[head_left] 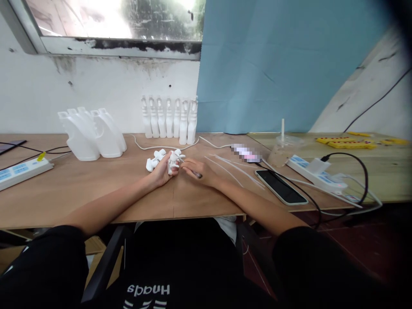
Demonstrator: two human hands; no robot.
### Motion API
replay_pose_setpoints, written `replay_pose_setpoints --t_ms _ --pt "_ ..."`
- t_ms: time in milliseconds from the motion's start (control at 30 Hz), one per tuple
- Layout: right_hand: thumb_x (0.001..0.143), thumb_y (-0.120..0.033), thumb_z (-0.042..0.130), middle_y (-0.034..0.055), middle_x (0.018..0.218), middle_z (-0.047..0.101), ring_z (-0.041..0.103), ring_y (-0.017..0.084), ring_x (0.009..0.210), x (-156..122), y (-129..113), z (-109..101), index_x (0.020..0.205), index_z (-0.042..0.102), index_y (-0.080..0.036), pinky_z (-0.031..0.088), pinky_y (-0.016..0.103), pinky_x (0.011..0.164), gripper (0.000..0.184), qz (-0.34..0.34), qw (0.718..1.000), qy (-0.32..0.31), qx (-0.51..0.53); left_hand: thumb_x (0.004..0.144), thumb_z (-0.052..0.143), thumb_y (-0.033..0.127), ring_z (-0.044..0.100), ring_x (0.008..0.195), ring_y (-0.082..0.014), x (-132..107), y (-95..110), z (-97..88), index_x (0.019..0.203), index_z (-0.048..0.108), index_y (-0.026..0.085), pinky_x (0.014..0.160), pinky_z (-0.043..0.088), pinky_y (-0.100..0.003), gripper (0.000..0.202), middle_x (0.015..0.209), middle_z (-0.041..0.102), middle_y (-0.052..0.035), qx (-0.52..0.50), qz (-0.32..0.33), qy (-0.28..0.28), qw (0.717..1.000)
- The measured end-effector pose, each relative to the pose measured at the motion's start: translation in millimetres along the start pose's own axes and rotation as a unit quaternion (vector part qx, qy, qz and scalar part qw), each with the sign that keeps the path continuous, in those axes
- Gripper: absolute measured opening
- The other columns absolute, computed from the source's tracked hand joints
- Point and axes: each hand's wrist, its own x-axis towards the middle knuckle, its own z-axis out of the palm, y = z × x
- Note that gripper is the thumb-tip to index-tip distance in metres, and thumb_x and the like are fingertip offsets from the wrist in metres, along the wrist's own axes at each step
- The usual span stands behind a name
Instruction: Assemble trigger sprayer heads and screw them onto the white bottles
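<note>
My left hand [162, 169] is closed round a white plastic spray-trigger head [174, 159], holding it just above the wooden table [96, 189]. My right hand [199, 169] rests on the table right beside it, fingers pinched on a thin clear dip tube [182, 161] whose end meets the trigger head. Two more white trigger heads [154, 159] lie on the table just behind my left hand. Several loose clear tubes [231, 169] lie to the right of my right hand.
White spray bottles [93, 133] stand at the back left, and a row of trigger heads [170, 118] lines the wall. A phone [281, 186], a plastic drink cup [283, 150], power strips [22, 169] [317, 174] with cables and yellow parts [347, 142] lie around.
</note>
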Motion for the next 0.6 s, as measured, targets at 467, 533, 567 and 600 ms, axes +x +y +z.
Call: replay_pose_setpoints --t_ms 467,533,567,600 --pt "0.092 -0.022 0.043 -0.0007 0.056 0.049 0.044 0.012 0.054 -7.8 15.1 -22.5 0.06 0.048 -0.019 0.032 0.027 0.058 0.033 0.141 0.98 0.089 -0.113 0.073 0.07 0.029 0.058 0.089 -0.0212 -11.4 26.9 -5.6 0.107 0.064 0.02 0.074 0.043 -0.024 0.036 0.094 0.065 -0.0041 0.543 0.235 0.048 0.805" --pt "0.092 -0.023 0.044 -0.0014 0.054 0.047 0.042 0.012 0.054 -8.6 17.1 -21.7 0.058 0.046 -0.019 0.031 0.026 0.057 0.034 0.157 0.977 0.092 -0.113 0.073 0.067 0.029 0.058 0.09 -0.0247 -11.7 31.1 -7.8 0.103 0.067 0.02 0.075 0.042 -0.026 0.031 0.089 0.066 -0.0051 0.6 0.225 0.045 0.767" --pt "0.091 -0.023 0.044 -0.0018 0.054 0.046 0.041 0.011 0.053 -8.9 18.0 -21.1 0.057 0.046 -0.019 0.03 0.026 0.057 0.034 0.161 0.976 0.093 -0.113 0.074 0.065 0.029 0.058 0.09 -0.0265 -11.2 32.3 -9.1 0.101 0.068 0.019 0.077 0.042 -0.028 0.029 0.085 0.066 -0.006 0.637 0.216 0.04 0.739" --pt "0.091 -0.023 0.045 -0.0022 0.053 0.045 0.04 0.011 0.052 -9.2 18.7 -20.6 0.056 0.045 -0.019 0.03 0.026 0.056 0.034 0.164 0.976 0.093 -0.113 0.076 0.063 0.03 0.058 0.089 -0.0283 -10.4 32.9 -10.6 0.098 0.069 0.019 0.08 0.042 -0.031 0.026 0.08 0.065 -0.0069 0.679 0.208 0.037 0.703"
